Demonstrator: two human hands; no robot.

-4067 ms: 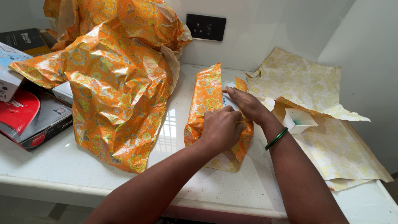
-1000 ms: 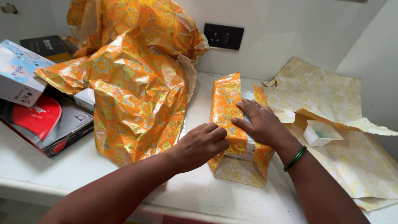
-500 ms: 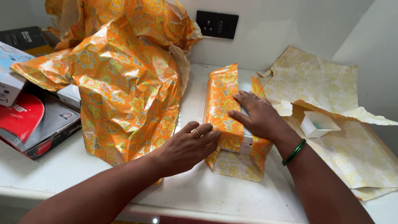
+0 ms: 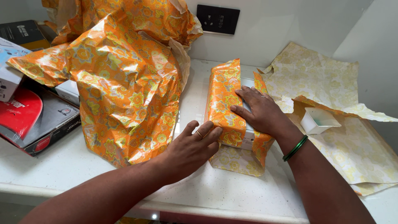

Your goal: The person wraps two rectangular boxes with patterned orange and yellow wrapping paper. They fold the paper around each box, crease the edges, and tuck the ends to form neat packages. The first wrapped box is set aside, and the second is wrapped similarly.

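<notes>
A box partly wrapped in shiny orange flowered paper (image 4: 226,97) lies on the white counter (image 4: 195,195), a strip of its white top still bare. My right hand (image 4: 259,112) rests flat on top of it, fingers spread, pinning the paper flaps. My left hand (image 4: 192,147), with a ring on one finger, presses flat against the box's near left side, smoothing the paper. A green bangle (image 4: 295,148) circles my right wrist.
A big crumpled sheet of the same orange paper (image 4: 120,83) fills the left. Behind it sit a red and black box (image 4: 35,120) and other boxes. Pale yellow paper (image 4: 331,103) with a small white tray (image 4: 317,120) lies right. A black wall socket (image 4: 217,19) is behind.
My left hand has opened from a fist gripping the paper edge to a flat palm against the box's side. My right hand stays flat on top.
</notes>
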